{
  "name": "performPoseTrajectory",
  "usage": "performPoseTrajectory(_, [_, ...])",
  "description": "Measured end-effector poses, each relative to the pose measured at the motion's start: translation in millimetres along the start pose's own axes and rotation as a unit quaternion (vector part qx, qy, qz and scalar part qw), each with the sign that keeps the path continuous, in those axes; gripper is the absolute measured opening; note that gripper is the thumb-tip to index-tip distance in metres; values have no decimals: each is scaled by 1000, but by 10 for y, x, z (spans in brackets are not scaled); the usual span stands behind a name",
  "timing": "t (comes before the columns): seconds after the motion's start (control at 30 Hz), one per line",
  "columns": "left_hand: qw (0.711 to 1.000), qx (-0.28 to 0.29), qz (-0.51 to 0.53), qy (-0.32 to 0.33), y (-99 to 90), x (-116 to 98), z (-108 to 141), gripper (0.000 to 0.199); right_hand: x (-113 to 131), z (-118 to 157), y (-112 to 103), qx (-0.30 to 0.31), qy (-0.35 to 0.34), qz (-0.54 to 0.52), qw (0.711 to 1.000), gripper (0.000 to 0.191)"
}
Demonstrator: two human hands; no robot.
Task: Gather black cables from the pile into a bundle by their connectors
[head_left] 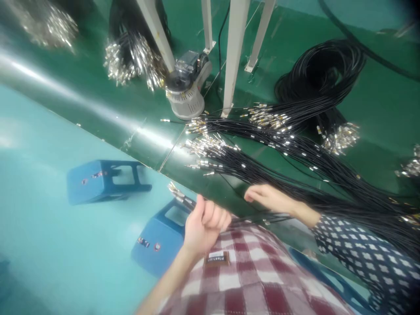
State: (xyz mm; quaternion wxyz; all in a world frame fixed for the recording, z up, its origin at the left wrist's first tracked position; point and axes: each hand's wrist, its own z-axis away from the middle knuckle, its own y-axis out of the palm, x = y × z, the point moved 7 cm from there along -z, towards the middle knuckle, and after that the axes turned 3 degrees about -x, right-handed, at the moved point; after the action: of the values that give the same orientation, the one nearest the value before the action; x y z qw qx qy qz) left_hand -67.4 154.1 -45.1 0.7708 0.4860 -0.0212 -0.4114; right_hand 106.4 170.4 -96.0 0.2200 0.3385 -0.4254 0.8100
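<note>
"What are we holding?"

"Our left hand is closed in a fist around a small bunch of black cables, fingers pressed together and thumb up. The metal tips poke out to the left, above a blue stool; the lengths trail right, in front of our checked apron."

"And our right hand?"

"It hovers near the large cable bundle, fingers curled inward. We cannot tell whether they pinch a strand."

"Where does that bundle lie?"

"Across the green work surface, its shiny ends fanned out toward a grey machine. A thick coil of cable sits farther back, on the right."

"Which step do we seem to be in?"

"Gathering, we judge: a handful is bunched in the left fist, apart from the ends of the large bundle, with the right hand close to the strands."

"What would the next move call for?"

"Probably a firm left grip, so the tips stay level, and careful right fingers, since the strands lie close together and could snag."
</note>
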Motion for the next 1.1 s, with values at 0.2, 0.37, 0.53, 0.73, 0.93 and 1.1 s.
performPoseTrajectory(0.2, [1000,10,12,23,35,-141,117,65,-76,-727,8,-113,22,103,988,16])
performPoseTrajectory(0.37, [989,-128,-43,62,-201,-146,4,38,62,-649,-100,-124,18,75,989,12])
performPoseTrajectory(0.53, [974,-137,-145,108,-92,-201,-106,29,177,105,-176,-52,22,-144,988,16])
performPoseTrajectory(0.73, [945,-86,-297,108,210,-206,-240,18,162,566,-216,-17,25,-261,965,23])
performPoseTrajectory(0.93, [939,-101,-300,134,406,-205,-197,23,756,473,-443,-202,-144,-32,968,22])
performPoseTrajectory(1.1, [940,-132,-267,169,427,-313,-171,26,348,521,-268,-177,-133,49,974,28])
